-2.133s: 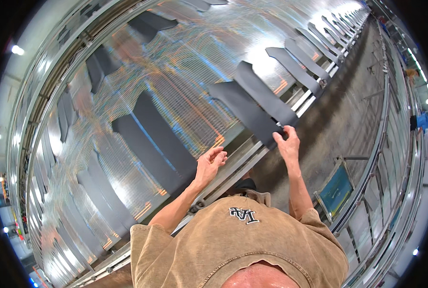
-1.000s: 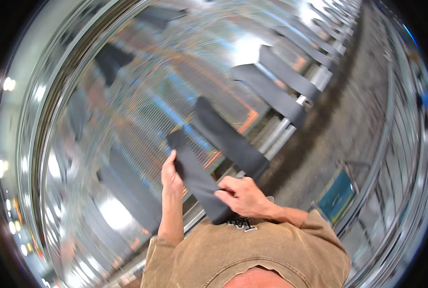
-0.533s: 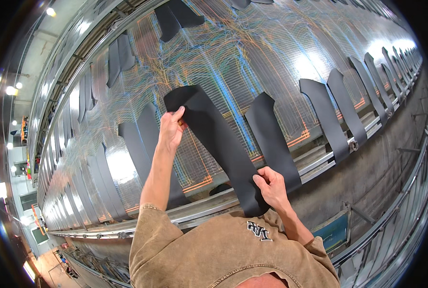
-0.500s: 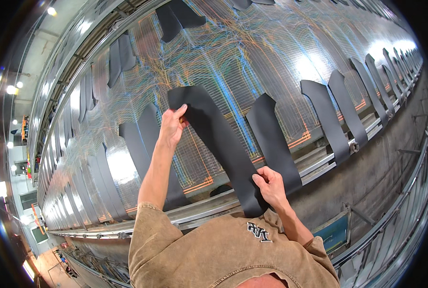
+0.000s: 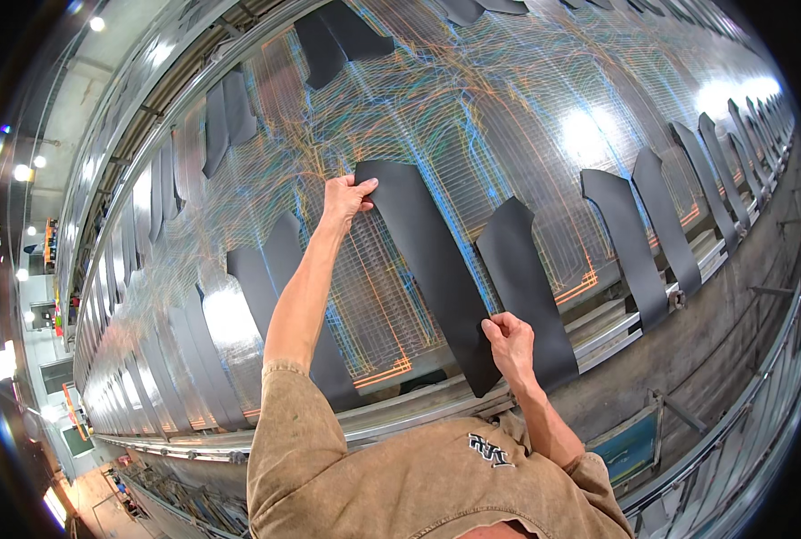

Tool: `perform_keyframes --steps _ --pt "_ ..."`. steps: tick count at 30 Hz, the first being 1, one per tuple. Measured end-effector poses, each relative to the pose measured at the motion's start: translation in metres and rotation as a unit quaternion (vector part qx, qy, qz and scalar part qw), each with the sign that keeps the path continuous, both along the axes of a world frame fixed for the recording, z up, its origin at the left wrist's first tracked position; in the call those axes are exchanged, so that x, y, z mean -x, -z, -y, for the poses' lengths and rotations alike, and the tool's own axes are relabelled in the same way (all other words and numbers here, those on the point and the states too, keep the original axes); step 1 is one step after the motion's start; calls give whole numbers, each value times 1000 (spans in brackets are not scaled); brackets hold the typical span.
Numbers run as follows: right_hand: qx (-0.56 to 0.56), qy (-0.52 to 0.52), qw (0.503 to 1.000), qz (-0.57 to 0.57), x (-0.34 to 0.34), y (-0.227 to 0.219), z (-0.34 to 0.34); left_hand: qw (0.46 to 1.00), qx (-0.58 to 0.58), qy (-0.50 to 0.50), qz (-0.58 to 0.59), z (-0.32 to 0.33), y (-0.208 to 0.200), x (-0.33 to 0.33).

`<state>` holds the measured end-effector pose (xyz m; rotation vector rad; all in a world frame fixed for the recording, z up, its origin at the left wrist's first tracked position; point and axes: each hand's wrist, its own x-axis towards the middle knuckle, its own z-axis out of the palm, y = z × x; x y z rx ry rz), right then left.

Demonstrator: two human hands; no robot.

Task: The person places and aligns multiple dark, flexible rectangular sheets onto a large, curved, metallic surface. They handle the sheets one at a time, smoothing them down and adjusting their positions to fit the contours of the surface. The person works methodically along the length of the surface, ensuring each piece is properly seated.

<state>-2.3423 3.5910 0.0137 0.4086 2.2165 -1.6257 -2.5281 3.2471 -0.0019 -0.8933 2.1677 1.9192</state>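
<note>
A long, dark grey sheet strip (image 5: pixel 423 256) lies slantwise over a table marked with many coloured lines. At its far end, my left hand (image 5: pixel 348 196) pinches the left edge between thumb and fingers. My right hand (image 5: pixel 510 343) pinches the right edge close to the near end, whose tip hangs at the table's rail. Just right of it lies a similar dark strip with a pointed top (image 5: pixel 528 260). Another pair of grey strips (image 5: pixel 279 269) rests to the left, partly behind my left forearm.
More dark strips (image 5: pixel 629 234) line the near edge toward the right, and several pieces (image 5: pixel 333 40) lie on the far side. A metal rail (image 5: pixel 598 350) runs along the table's near edge. Below it are a concrete-like wall and metal railings (image 5: pixel 733 431).
The strip has straightened and lies flatter, its far end moved right. My left hand has shifted right and slightly farther away with it. The right hand keeps its pinch near the lower end.
</note>
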Motion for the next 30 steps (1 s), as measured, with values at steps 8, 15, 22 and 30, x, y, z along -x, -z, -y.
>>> perform_keyframes --steps 8,15,22,30 --pt "-5 32 999 9 9 3 5 1000 1 -23 -10 3 11 12" --pt "5 35 999 19 10 14 4 999 7 -45 -11 -3 10 13" --pt "17 31 999 36 12 7 5 999 0 -49 -14 -1 12 13" --pt "7 27 999 27 12 9 6 998 25 -57 -18 -1 16 13"
